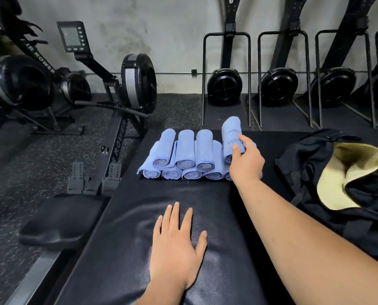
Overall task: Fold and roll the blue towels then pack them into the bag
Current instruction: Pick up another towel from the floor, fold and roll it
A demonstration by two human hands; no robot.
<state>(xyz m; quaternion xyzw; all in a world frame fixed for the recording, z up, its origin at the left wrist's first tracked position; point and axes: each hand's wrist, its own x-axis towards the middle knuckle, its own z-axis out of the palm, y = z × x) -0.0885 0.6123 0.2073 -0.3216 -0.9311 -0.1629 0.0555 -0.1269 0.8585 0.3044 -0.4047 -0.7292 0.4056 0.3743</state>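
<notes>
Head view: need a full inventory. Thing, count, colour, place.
rolled towels: nine visible, blue, two stacked rows at the mat's far end
duffel bag: one, black with yellow lining, open, right of the towels
mat: one, black, under the towels
rowing machines: at least two, black, on the floor at left
upright rowing machines: at least three, black, against the back wall
left hand: flat on the mat, near edge
right hand: grips the top-right towel

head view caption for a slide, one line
The right hand holds a rolled blue towel atop the stack of rolls, left hand flat on the mat, open bag at right
</notes>
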